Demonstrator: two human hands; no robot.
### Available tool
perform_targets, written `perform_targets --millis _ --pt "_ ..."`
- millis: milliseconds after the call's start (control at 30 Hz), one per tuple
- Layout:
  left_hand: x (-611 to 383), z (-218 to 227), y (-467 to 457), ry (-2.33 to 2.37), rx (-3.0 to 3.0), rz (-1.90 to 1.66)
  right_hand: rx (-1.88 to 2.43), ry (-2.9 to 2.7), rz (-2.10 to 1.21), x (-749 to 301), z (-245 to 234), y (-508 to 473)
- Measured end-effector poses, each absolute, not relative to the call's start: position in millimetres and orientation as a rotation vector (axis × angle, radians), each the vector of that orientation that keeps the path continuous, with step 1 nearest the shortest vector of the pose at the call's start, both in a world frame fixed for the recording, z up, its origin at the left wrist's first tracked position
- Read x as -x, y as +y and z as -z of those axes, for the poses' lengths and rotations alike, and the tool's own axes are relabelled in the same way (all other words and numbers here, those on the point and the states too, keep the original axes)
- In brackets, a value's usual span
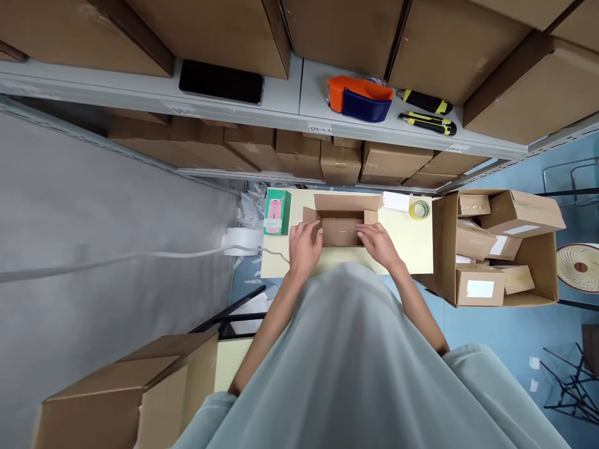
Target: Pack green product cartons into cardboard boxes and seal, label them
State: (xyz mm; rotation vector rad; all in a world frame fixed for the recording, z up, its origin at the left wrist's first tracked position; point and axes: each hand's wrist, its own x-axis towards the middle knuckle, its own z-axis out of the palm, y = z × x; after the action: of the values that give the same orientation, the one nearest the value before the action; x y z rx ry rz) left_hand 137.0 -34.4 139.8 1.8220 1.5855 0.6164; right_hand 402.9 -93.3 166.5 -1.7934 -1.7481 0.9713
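Past the pale shirt (355, 349), left hand (304, 246) and right hand (380, 244) rest spread on the open box (346, 203); shelf label (321, 129) unreadable.

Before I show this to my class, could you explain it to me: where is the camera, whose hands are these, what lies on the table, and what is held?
There is no machine here. One camera sits on a person's head and looks down, so you see their pale shirt, both forearms and both hands. The left hand and right hand rest on the flaps of a small open cardboard box on a pale yellow table; whether they grip or only press is unclear. On the table too: a green and pink carton, a roll of tape and a small white box. To the right, a large carton holds small parcels. On the grey shelf above lie a tape dispenser, two yellow-black knives and a dark phone.
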Motion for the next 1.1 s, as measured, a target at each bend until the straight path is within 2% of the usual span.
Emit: perform_targets --millis 167,400,633,800,1100 --pt "-143.8 -118.1 -28.7 1.667 -1.840 -0.442 2.024 -1.934 -0.951 -395.8 -165.8 -89.7" --pt "-125.3 -85.1 -48.9 1.680 -1.719 -0.306 2.226 -1.599 -0.665 -443.1 -150.4 -144.2" --pt "-148.6 -60.0 -60.1 1.538 -1.593 -0.278 2.222 -1.468 -1.026 -457.1 -93.7 -139.3" --pt "-155.7 -39.9 -62.9 1.753 -1.409 -0.251 2.290 -1.425 -1.246 -449.6 -62.1 -128.2" --pt "-165.3 -29.0 -76.3 1.994 -1.303 -0.282 2.257 -1.149 -1.137 -440.2 -24.8 -147.0"
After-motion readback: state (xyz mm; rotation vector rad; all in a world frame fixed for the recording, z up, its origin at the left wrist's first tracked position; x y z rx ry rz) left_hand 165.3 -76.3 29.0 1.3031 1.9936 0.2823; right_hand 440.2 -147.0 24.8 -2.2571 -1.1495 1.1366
